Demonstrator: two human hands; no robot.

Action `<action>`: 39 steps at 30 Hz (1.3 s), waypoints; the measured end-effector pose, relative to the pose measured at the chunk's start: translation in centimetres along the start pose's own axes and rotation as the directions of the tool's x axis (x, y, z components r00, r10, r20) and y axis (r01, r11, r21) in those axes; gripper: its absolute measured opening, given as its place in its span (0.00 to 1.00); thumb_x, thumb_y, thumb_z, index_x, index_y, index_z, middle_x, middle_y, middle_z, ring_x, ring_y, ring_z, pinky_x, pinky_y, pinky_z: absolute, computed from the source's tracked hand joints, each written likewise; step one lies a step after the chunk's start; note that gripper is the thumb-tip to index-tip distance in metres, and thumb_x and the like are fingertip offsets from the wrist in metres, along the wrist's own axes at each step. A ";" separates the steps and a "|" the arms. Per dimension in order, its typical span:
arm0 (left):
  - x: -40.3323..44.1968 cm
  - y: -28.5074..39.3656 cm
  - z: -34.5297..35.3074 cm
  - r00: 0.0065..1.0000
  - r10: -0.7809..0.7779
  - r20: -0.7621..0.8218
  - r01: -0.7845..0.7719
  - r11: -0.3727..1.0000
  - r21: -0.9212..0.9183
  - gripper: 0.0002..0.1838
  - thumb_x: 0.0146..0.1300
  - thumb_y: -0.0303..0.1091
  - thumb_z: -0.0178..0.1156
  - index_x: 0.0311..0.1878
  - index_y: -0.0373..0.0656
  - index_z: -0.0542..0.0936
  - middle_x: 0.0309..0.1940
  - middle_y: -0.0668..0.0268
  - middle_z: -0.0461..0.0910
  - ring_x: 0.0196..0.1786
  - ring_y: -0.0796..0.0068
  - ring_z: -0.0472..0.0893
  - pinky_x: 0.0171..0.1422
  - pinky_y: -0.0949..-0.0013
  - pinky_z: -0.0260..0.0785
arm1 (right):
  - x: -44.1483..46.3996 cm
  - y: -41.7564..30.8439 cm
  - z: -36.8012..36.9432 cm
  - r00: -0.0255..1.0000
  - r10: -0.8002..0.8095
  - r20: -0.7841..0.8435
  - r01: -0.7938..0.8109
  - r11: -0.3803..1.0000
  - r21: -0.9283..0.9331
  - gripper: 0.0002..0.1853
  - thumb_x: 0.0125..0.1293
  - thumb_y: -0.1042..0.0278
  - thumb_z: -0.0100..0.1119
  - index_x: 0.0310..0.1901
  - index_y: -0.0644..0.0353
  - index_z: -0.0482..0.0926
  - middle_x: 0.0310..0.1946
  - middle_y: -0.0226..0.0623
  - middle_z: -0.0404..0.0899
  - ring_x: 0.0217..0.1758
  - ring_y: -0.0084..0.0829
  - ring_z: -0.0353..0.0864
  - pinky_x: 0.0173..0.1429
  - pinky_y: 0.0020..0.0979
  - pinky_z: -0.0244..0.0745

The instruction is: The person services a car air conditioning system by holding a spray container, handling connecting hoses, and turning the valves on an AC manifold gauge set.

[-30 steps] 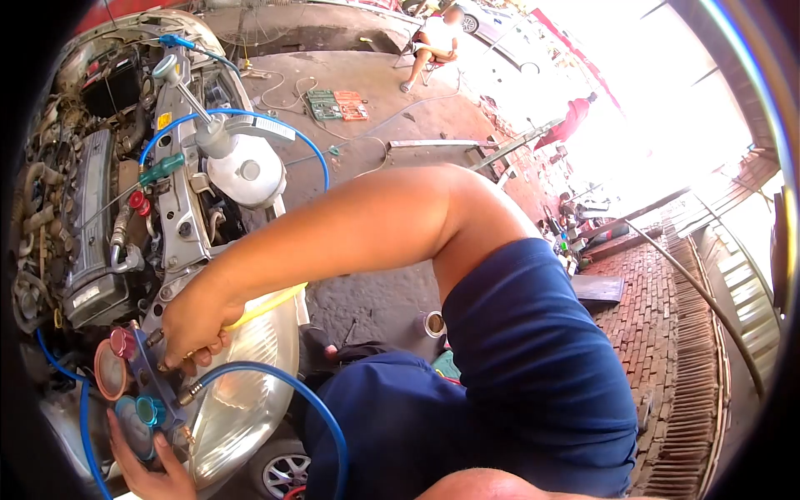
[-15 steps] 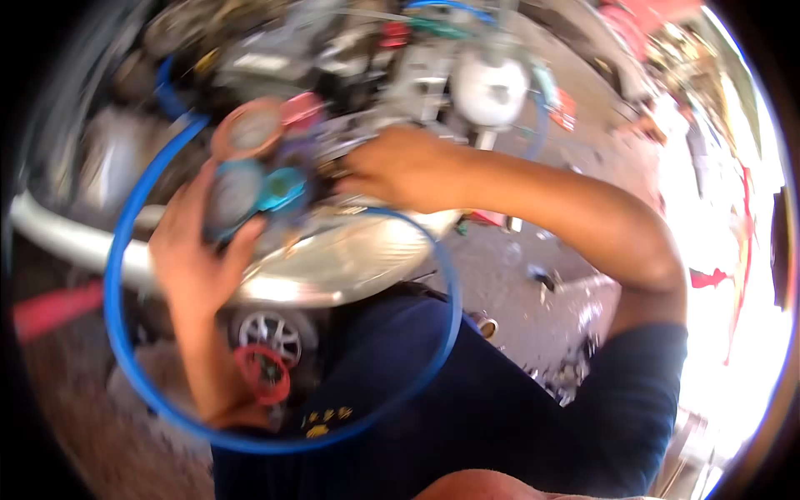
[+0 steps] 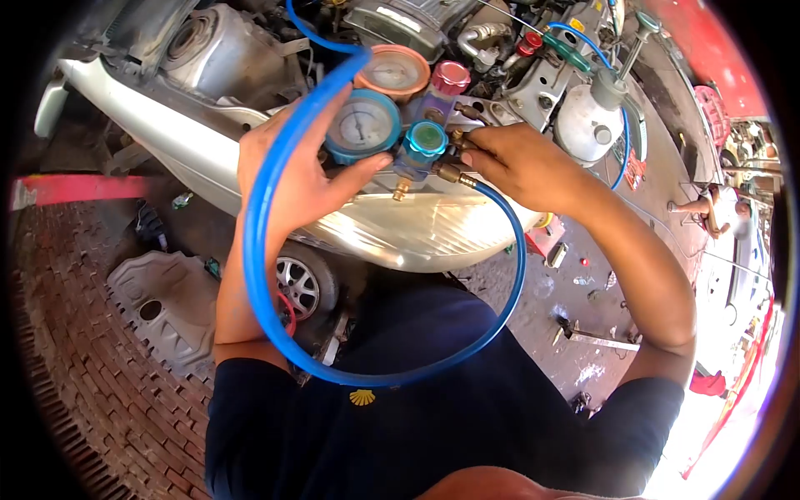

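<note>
A manifold gauge set is held over the front of a car by both my hands. My left hand (image 3: 312, 190) grips its left side, thumb along the lower edge of the blue gauge (image 3: 363, 127). Above that sits the red gauge (image 3: 392, 72). A teal knob (image 3: 427, 137) and a red knob (image 3: 451, 77) are on the right of the manifold. My right hand (image 3: 529, 162) has its fingers closed at a brass fitting (image 3: 457, 138) there; the fingertips are partly hidden. A blue hose (image 3: 392, 380) loops from another brass fitting down before my shirt and up across my left hand.
Below the gauges is the car's headlight (image 3: 417, 225); the engine bay (image 3: 408, 21) lies beyond. A white pump bottle (image 3: 587, 121) stands at the right. A wheel (image 3: 298, 283) and grey plastic cover (image 3: 162, 304) are on the floor. A person (image 3: 721, 208) sits far right.
The view has swung and sharpened, so the gauge set and car appear further right. Both hands remain at the gauge set.
</note>
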State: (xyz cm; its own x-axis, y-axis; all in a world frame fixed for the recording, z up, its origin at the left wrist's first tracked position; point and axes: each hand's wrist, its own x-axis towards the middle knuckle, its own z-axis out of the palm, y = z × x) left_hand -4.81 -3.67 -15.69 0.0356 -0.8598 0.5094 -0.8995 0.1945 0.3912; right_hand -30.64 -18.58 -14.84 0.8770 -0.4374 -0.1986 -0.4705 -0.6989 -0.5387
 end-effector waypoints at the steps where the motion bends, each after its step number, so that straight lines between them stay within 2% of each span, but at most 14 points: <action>1: 0.1 -0.1 0.1 1.000 -0.002 -0.001 0.002 0.998 -0.057 0.41 0.46 0.48 0.84 0.63 0.40 0.83 0.46 0.51 0.88 0.45 0.53 0.88 0.52 0.59 0.80 | 0.2 0.2 0.2 1.000 -0.027 -0.001 0.027 0.995 -0.099 0.17 0.74 0.57 0.58 0.38 0.65 0.81 0.32 0.55 0.83 0.41 0.59 0.83 0.48 0.55 0.77; 6: -0.2 -0.6 -0.2 0.999 0.049 -0.006 -0.048 0.997 0.066 0.41 0.44 0.54 0.82 0.63 0.48 0.83 0.44 0.60 0.89 0.41 0.56 0.89 0.43 0.60 0.82 | 0.1 -0.3 1.4 0.997 0.063 -0.055 -0.078 0.939 -0.335 0.13 0.72 0.60 0.62 0.37 0.63 0.80 0.31 0.51 0.82 0.39 0.58 0.82 0.43 0.53 0.77; 8: 0.0 -0.4 -0.3 0.999 0.017 0.035 -0.019 0.996 0.082 0.42 0.43 0.55 0.82 0.63 0.48 0.83 0.43 0.60 0.89 0.41 0.56 0.89 0.43 0.60 0.82 | -0.2 0.0 1.5 0.991 -0.008 -0.137 -0.034 0.952 -0.305 0.14 0.72 0.59 0.62 0.38 0.63 0.80 0.31 0.52 0.82 0.39 0.57 0.82 0.43 0.53 0.76; 12: 0.2 -0.8 0.4 0.996 0.088 -0.026 -0.086 0.994 0.066 0.44 0.43 0.56 0.82 0.64 0.47 0.82 0.43 0.60 0.88 0.41 0.57 0.89 0.42 0.61 0.82 | 0.3 0.9 1.2 0.995 -0.067 -0.073 0.061 0.995 -0.080 0.15 0.76 0.58 0.57 0.39 0.64 0.79 0.32 0.54 0.81 0.40 0.58 0.82 0.45 0.55 0.74; 16: 0.1 -0.2 -0.1 0.999 0.012 0.033 -0.013 0.998 0.054 0.45 0.44 0.58 0.81 0.65 0.46 0.82 0.44 0.61 0.88 0.42 0.58 0.89 0.43 0.60 0.82 | 1.3 -0.5 -0.5 0.988 0.072 0.138 -0.049 0.985 -0.166 0.17 0.77 0.57 0.55 0.40 0.65 0.80 0.32 0.55 0.82 0.41 0.59 0.82 0.46 0.56 0.75; 22: 0.2 -0.1 0.1 0.999 -0.015 0.047 0.012 0.998 0.064 0.43 0.43 0.57 0.83 0.61 0.44 0.84 0.42 0.59 0.88 0.38 0.57 0.88 0.41 0.60 0.81 | 0.9 -1.1 0.5 0.994 0.113 -0.011 -0.103 0.853 -0.512 0.17 0.72 0.54 0.59 0.37 0.60 0.83 0.25 0.49 0.83 0.31 0.55 0.85 0.36 0.53 0.80; 23: 0.5 0.6 -0.4 0.990 -0.071 0.123 0.068 0.997 0.030 0.44 0.41 0.43 0.87 0.64 0.38 0.81 0.50 0.48 0.87 0.49 0.52 0.90 0.52 0.59 0.83 | 1.0 -0.7 0.7 0.997 0.077 -0.024 -0.078 0.864 -0.497 0.17 0.72 0.53 0.59 0.37 0.61 0.83 0.25 0.48 0.83 0.31 0.54 0.85 0.36 0.53 0.80; 27: 0.4 0.5 -0.3 0.985 -0.111 0.131 0.113 0.994 -0.010 0.44 0.41 0.37 0.87 0.64 0.34 0.80 0.52 0.47 0.87 0.53 0.56 0.90 0.57 0.60 0.83 | 1.0 1.0 0.0 1.000 -0.026 -0.011 0.022 0.950 -0.313 0.17 0.74 0.54 0.56 0.37 0.61 0.85 0.28 0.48 0.85 0.34 0.54 0.86 0.40 0.53 0.81; 28: 0.3 0.6 -0.3 0.985 -0.106 0.138 0.108 0.994 -0.010 0.44 0.41 0.37 0.87 0.64 0.34 0.80 0.52 0.47 0.87 0.53 0.56 0.90 0.57 0.60 0.83 | 0.9 1.1 -0.1 0.994 -0.105 0.004 0.104 0.971 -0.216 0.18 0.75 0.55 0.54 0.37 0.60 0.87 0.31 0.48 0.87 0.37 0.53 0.88 0.43 0.52 0.83; 30: 0.4 0.8 -0.3 0.973 -0.169 0.159 0.174 0.985 -0.014 0.44 0.41 0.37 0.87 0.65 0.34 0.80 0.53 0.47 0.87 0.53 0.56 0.89 0.58 0.60 0.83 | 1.0 0.7 -0.3 0.998 -0.067 0.003 0.066 0.976 -0.209 0.18 0.74 0.56 0.55 0.37 0.60 0.87 0.33 0.49 0.87 0.39 0.53 0.87 0.45 0.53 0.82; 31: 0.5 0.6 -0.1 0.972 -0.160 0.169 0.164 0.986 -0.013 0.44 0.41 0.37 0.87 0.65 0.34 0.80 0.53 0.47 0.87 0.53 0.56 0.89 0.58 0.60 0.83 | 1.0 -0.2 -1.0 0.998 -0.015 0.061 0.033 0.953 -0.302 0.16 0.74 0.57 0.56 0.39 0.61 0.85 0.32 0.47 0.86 0.39 0.53 0.87 0.44 0.53 0.81; 33: 0.4 0.2 0.4 1.000 -0.001 0.013 0.001 1.000 0.009 0.43 0.40 0.50 0.86 0.60 0.38 0.84 0.41 0.51 0.88 0.38 0.53 0.89 0.43 0.60 0.82 | 0.7 -1.1 -0.5 0.992 0.060 0.107 -0.017 0.929 -0.370 0.14 0.74 0.57 0.57 0.41 0.61 0.83 0.30 0.46 0.85 0.39 0.53 0.86 0.43 0.53 0.80; 36: 0.2 0.3 0.7 0.999 -0.033 0.029 0.033 0.999 -0.012 0.43 0.40 0.50 0.86 0.60 0.37 0.84 0.46 0.49 0.88 0.44 0.50 0.90 0.47 0.59 0.83 | 0.4 -1.1 -0.3 0.994 0.088 0.058 -0.043 0.844 -0.535 0.13 0.72 0.58 0.59 0.41 0.61 0.83 0.31 0.44 0.85 0.40 0.53 0.86 0.43 0.53 0.80; 39: 0.4 0.4 0.7 1.000 -0.016 0.019 0.016 1.000 -0.013 0.43 0.40 0.50 0.86 0.60 0.37 0.84 0.45 0.50 0.88 0.43 0.51 0.90 0.47 0.60 0.82 | 0.4 0.4 0.1 1.000 -0.008 -0.028 -0.001 0.958 -0.288 0.13 0.72 0.59 0.59 0.41 0.62 0.84 0.36 0.45 0.85 0.45 0.52 0.85 0.48 0.51 0.80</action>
State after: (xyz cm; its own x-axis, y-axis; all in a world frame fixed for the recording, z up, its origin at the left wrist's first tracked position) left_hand -5.41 -4.30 -15.85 0.0413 -0.8714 0.4888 -0.8933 0.1869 0.4088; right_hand -30.47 -18.99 -15.18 0.8775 -0.4480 -0.1711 -0.4793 -0.8317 -0.2802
